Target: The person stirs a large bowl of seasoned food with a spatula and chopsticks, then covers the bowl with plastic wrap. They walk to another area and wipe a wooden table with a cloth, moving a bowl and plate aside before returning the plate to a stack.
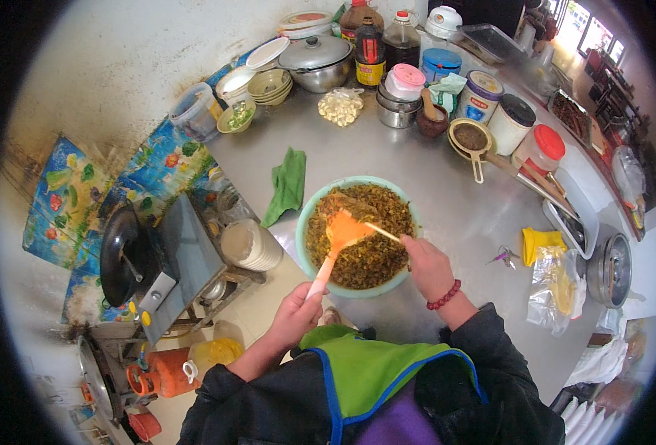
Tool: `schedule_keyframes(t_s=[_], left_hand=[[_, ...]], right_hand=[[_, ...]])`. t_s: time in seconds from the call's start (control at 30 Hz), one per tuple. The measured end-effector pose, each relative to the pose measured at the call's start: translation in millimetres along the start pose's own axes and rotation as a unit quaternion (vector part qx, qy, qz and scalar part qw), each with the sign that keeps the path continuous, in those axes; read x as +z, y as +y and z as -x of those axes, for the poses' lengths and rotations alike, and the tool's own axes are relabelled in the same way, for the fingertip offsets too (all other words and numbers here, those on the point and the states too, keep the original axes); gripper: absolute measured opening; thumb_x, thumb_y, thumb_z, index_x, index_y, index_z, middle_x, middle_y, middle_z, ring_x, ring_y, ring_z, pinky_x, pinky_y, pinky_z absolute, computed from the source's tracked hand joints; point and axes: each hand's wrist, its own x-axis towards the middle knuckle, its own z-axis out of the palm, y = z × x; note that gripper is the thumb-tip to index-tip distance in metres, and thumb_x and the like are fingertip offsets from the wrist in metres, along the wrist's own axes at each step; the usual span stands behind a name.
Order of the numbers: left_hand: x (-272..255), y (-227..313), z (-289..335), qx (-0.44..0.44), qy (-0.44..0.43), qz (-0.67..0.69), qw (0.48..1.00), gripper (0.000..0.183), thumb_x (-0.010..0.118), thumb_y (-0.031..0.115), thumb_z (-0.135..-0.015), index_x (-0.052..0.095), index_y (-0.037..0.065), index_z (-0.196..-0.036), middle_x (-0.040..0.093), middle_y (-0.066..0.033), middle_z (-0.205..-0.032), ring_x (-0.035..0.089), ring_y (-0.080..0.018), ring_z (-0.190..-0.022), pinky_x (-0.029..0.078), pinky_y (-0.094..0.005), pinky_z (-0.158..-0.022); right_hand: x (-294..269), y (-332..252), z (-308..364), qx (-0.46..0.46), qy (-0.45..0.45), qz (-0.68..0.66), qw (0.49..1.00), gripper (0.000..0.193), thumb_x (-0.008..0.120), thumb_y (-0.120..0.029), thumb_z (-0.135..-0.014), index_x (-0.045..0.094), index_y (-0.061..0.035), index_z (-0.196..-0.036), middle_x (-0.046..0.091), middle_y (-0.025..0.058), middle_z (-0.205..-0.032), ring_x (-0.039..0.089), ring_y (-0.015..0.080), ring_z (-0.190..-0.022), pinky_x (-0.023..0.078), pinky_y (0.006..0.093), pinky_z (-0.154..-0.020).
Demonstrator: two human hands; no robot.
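Observation:
A pale green basin [362,291] full of chopped brown-yellow food [368,267] stands at the near edge of the steel table. My left hand [298,313] is closed round the pinkish handle of an orange spatula [344,230], whose broad head is over the food. In my right hand [430,268], which wears a red bead bracelet, is a thin pale stick [383,233]; its far end meets the spatula head. Whether it is a chopstick or a utensil handle, I cannot tell. A green cloth [287,185] lies left of the basin.
Along the back of the steel table [268,141] stand a lidded pot [317,63], sauce bottles, stacked bowls [271,86] and jars. A strainer [472,141] rests among them. To the right lie keys [504,256] and yellow gloves [543,245]. A wok [124,252] and orange gas cylinder [168,371] are left.

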Motion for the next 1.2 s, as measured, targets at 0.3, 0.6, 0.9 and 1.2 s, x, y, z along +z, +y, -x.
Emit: schedule_keyframes(t_s=[0.3,0.6,0.9,1.2], left_hand=[[-3.2,0.8,7.8,0.017,0.005,-0.003,1.000,0.015,0.045,0.016,-0.096,0.053,0.006,-0.104,0.039,0.0058,-0.057,0.031,-0.0040,-0.044,0.024,-0.0203,-0.040],[-13.5,2.2,18.1,-0.035,0.026,-0.009,0.999,0.016,0.046,0.019,-0.097,0.055,0.006,-0.100,0.038,0.0061,-0.056,0.029,-0.0036,-0.043,0.022,-0.0202,-0.039],[-9.5,9.8,14.3,-0.042,-0.007,-0.019,0.999,0.017,0.047,0.021,-0.097,0.056,0.006,-0.100,0.037,0.0070,-0.057,0.029,-0.0031,-0.044,0.022,-0.0201,-0.040],[-7.1,4.1,18.8,0.015,-0.020,-0.146,0.989,0.012,0.047,0.015,-0.095,0.054,0.007,-0.101,0.039,0.0098,-0.061,0.033,-0.0009,-0.050,0.026,-0.0184,-0.045]], right_hand=[[7.9,2.6,2.7,-0.017,0.032,-0.028,0.999,0.032,0.051,-0.002,-0.079,0.055,-0.0059,-0.111,0.055,0.0098,-0.081,0.058,0.0275,-0.073,0.049,0.0358,-0.061],[3.1,11.7,0.7,0.037,0.032,-0.007,0.999,0.028,0.053,0.000,-0.080,0.058,-0.0039,-0.107,0.055,0.0121,-0.078,0.058,0.0300,-0.068,0.048,0.0376,-0.059],[-3.1,-13.5,-1.3,-0.103,0.000,-0.044,0.994,0.032,0.052,0.000,-0.077,0.058,-0.0050,-0.109,0.054,0.0101,-0.079,0.057,0.0270,-0.072,0.049,0.0362,-0.061],[5.8,-10.0,-8.7,-0.079,0.027,0.004,0.997,0.032,0.052,-0.003,-0.076,0.056,-0.0038,-0.108,0.053,0.0090,-0.080,0.057,0.0260,-0.074,0.050,0.0358,-0.061]])
